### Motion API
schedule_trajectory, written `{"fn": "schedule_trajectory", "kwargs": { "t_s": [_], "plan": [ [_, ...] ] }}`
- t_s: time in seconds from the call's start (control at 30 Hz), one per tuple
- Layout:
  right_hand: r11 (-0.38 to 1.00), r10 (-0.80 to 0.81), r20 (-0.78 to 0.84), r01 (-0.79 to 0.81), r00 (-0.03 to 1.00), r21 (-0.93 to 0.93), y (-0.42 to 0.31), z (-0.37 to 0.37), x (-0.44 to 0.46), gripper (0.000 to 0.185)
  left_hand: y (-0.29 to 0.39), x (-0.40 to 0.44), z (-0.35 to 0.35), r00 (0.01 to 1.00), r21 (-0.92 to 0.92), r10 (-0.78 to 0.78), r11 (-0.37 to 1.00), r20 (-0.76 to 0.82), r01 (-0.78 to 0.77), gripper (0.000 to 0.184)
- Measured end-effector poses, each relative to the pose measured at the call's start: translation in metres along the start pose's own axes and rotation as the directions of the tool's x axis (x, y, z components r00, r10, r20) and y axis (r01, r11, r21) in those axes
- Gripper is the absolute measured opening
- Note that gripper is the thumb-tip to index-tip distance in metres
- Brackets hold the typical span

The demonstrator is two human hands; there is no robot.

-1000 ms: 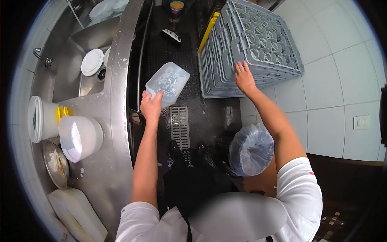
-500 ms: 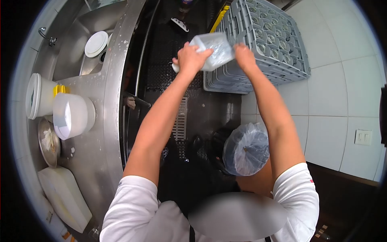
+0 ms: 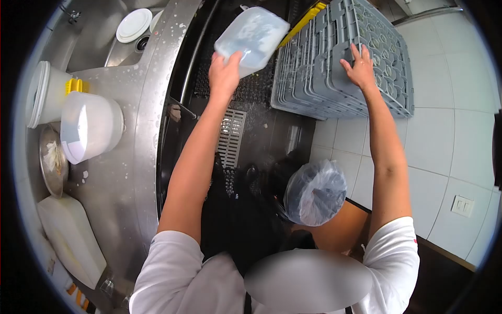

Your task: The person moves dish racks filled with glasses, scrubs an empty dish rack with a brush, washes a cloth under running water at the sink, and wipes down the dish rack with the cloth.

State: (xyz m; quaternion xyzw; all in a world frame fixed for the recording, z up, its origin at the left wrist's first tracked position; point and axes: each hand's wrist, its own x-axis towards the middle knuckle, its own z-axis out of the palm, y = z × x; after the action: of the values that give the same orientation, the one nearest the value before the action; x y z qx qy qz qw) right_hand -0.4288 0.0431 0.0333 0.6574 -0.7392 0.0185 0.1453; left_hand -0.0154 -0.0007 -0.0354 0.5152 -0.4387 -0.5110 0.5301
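My left hand (image 3: 224,74) grips a translucent white plastic container (image 3: 253,37) by its near edge, thumb on the side, and holds it up over the dark floor. The container is tilted, its base and wet-looking side in view. My right hand (image 3: 360,68) is spread with fingers apart at the top edge of a stack of grey glass racks (image 3: 319,68). Whether its fingertips touch the rack cannot be made out. Upturned glasses (image 3: 384,55) fill the compartments of the top rack.
On the left steel counter (image 3: 141,123) stand a clear tub (image 3: 94,128), a white lidded bucket (image 3: 49,94), a metal bowl (image 3: 51,162) and a white block-like container (image 3: 73,238). White plates (image 3: 134,25) lie in the sink. A lined bin (image 3: 316,193) and floor drain (image 3: 231,137) are below.
My right hand has come away from the container and moved right to the glass racks, opening its fingers. The container has moved up and left in my left hand.
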Motion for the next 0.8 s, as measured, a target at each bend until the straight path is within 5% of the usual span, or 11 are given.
{"fn": "schedule_trajectory", "kwargs": {
  "t_s": [0.3, 0.47, 0.57, 0.63, 0.67, 0.77, 0.8],
  "plan": [
    [1.000, 0.028, 0.039, -0.028, 0.999, -0.003, -0.007, -0.010, -0.001, 0.079, -0.220, -0.081, -0.133, 0.979, 0.293, -0.196, 0.934, -0.053, 0.203, 0.048],
    [0.999, 0.041, 0.016, -0.041, 0.999, -0.016, -0.008, -0.008, 0.000, 0.075, -0.274, -0.113, -0.164, 0.945, 0.767, -0.318, 0.585, -0.081, 0.262, 0.064],
    [0.996, 0.077, 0.035, -0.075, 0.996, -0.043, -0.011, -0.010, 0.000, 0.073, -0.315, -0.088, -0.116, 0.878, 0.914, -0.467, 0.301, -0.107, 0.272, 0.073],
    [0.995, 0.092, 0.037, -0.091, 0.995, -0.044, -0.012, -0.011, 0.001, 0.072, -0.310, -0.061, -0.049, 0.917, 0.952, -0.399, 0.286, 0.014, 0.110, 0.075],
    [0.995, 0.092, 0.035, -0.090, 0.995, -0.047, -0.012, -0.011, 0.001, 0.072, -0.274, -0.039, -0.008, 0.855, 0.953, -0.512, 0.292, 0.085, 0.080, 0.071],
    [0.995, 0.094, 0.038, -0.092, 0.995, -0.050, -0.013, -0.011, 0.001, 0.071, -0.244, 0.011, 0.090, 0.817, 0.870, -0.495, 0.493, 0.296, -0.016, 0.062],
    [0.994, 0.097, 0.040, -0.095, 0.994, -0.052, -0.013, -0.011, 0.001, 0.071, -0.200, 0.013, 0.112, 0.897, 0.894, -0.358, 0.440, 0.259, -0.083, 0.068]
  ]
}}
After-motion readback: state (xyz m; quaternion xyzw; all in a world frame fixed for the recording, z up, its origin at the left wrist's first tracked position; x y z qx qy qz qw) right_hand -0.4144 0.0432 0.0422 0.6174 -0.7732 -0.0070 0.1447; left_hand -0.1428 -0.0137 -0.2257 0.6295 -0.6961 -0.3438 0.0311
